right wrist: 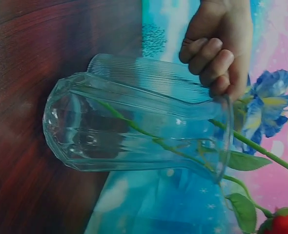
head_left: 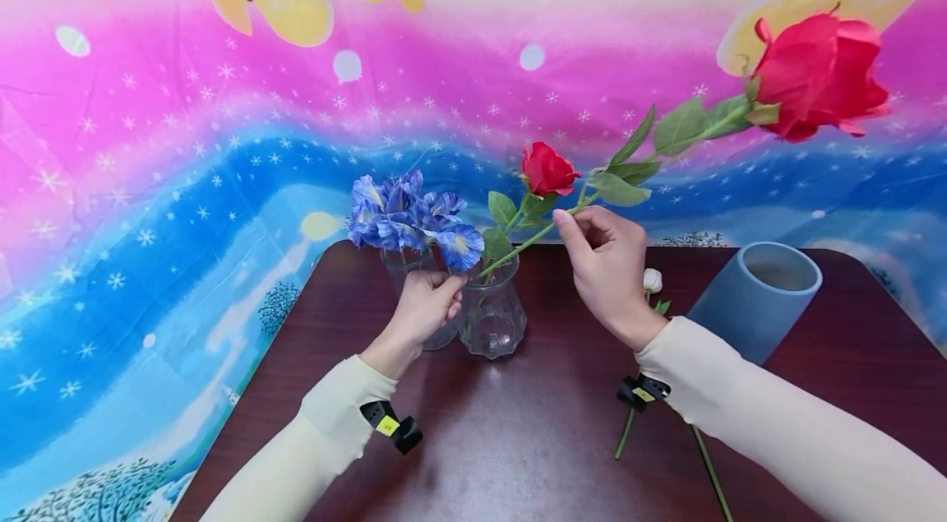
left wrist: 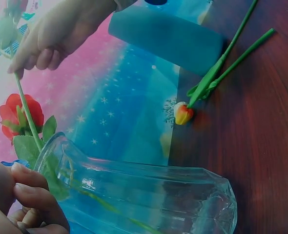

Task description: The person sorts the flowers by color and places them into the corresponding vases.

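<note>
A clear faceted glass vase (head_left: 494, 329) stands on the table, and my left hand (head_left: 422, 312) grips its rim with curled fingers. Between thumb and fingertips, my right hand (head_left: 610, 269) pinches the stem of a large red rose (head_left: 817, 82). That rose slants up to the right, its bloom high beyond the hand. The lower end of its stem (right wrist: 254, 145) is just inside the vase mouth in the right wrist view. A smaller red rose (head_left: 547, 168) stands in the same vase, its thin stem reaching down through the glass.
Blue irises (head_left: 403, 214) stand in a ribbed glass vase (right wrist: 134, 68) beside the faceted one. Toward the right is a blue-grey vase (head_left: 728, 312). Near it lie a white flower (head_left: 652, 281) and a red-and-yellow tulip (left wrist: 184, 114). A printed cloth (head_left: 222, 94) hangs behind the table.
</note>
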Motion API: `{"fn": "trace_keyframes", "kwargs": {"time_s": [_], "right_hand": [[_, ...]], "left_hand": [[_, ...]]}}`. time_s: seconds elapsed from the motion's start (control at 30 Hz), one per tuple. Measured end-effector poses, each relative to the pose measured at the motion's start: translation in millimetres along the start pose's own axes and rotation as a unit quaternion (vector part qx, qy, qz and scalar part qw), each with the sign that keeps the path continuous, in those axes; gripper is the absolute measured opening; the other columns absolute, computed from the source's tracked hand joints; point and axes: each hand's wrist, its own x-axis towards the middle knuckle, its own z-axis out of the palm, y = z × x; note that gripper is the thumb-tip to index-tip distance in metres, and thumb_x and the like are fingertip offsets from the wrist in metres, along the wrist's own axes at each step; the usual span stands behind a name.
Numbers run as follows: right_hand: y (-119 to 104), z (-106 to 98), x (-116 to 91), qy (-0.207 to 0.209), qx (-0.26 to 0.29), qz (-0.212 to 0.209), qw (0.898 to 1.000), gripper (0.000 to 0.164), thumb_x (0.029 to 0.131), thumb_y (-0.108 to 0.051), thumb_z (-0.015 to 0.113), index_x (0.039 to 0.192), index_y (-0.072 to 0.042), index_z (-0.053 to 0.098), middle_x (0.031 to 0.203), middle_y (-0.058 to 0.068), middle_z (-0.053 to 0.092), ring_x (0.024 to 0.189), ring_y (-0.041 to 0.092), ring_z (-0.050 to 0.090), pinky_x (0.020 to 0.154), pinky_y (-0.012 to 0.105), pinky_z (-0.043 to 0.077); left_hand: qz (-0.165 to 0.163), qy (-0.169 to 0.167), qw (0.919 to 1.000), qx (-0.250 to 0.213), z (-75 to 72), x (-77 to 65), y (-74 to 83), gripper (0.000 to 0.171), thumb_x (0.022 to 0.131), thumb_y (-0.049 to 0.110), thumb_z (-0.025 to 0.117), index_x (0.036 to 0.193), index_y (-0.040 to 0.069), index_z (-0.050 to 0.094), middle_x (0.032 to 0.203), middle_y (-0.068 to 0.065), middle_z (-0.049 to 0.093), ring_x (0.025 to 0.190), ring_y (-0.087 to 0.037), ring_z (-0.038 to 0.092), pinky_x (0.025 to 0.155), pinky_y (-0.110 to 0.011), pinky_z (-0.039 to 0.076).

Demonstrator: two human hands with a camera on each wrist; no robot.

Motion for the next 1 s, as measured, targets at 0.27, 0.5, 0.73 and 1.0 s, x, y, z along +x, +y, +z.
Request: {"fn": "trace_keyframes", "kwargs": {"time_s": [0.27, 0.5, 0.73, 1.0], "right_hand": [[10, 10, -6, -0.022, -0.028, 0.02, 0.999, 0.026, 0.095, -0.017, 0.07, 0.074, -0.001, 0.07, 0.059, 0.004, 0.051, 0.052, 0.008, 0.04, 0.051, 0.022, 0.032], [16, 18, -15, -0.04, -0.044, 0.028, 0.998, 0.026, 0.095, -0.018, 0.071, 0.073, -0.005, 0.069, 0.06, 0.006, 0.052, 0.055, 0.011, 0.042, 0.054, 0.021, 0.033], [16, 26, -19, -0.054, -0.059, 0.024, 0.997, 0.022, 0.093, -0.015, 0.073, 0.076, -0.003, 0.071, 0.059, 0.006, 0.054, 0.054, 0.009, 0.042, 0.054, 0.019, 0.033], [20, 33, -22, -0.101, -0.107, 0.011, 0.989, 0.027, 0.096, -0.017, 0.07, 0.071, -0.006, 0.068, 0.058, 0.003, 0.056, 0.054, 0.013, 0.045, 0.058, 0.026, 0.037]], "left_hand": [[0.0, -0.001, 1.0, 0.0, 0.5, -0.9, 1.1, 0.033, 0.099, 0.018, 0.057, 0.073, -0.003, 0.059, 0.05, 0.006, 0.048, 0.044, -0.005, 0.042, 0.043, -0.018, 0.033], [0.0, 0.002, 1.0, -0.003, 0.3, -0.2, -0.1, 0.035, 0.099, 0.018, 0.058, 0.065, 0.009, 0.057, 0.05, 0.006, 0.049, 0.045, -0.005, 0.043, 0.043, -0.019, 0.034], [-0.001, -0.001, 1.0, -0.006, 0.1, -0.2, -0.1, 0.033, 0.099, 0.018, 0.058, 0.072, -0.001, 0.059, 0.05, 0.006, 0.049, 0.045, -0.005, 0.043, 0.043, -0.019, 0.034], [0.001, -0.004, 1.0, -0.004, -0.4, -0.7, -1.0, 0.036, 0.1, 0.019, 0.057, 0.066, 0.008, 0.058, 0.05, 0.005, 0.049, 0.045, -0.006, 0.044, 0.044, -0.02, 0.035]]}}
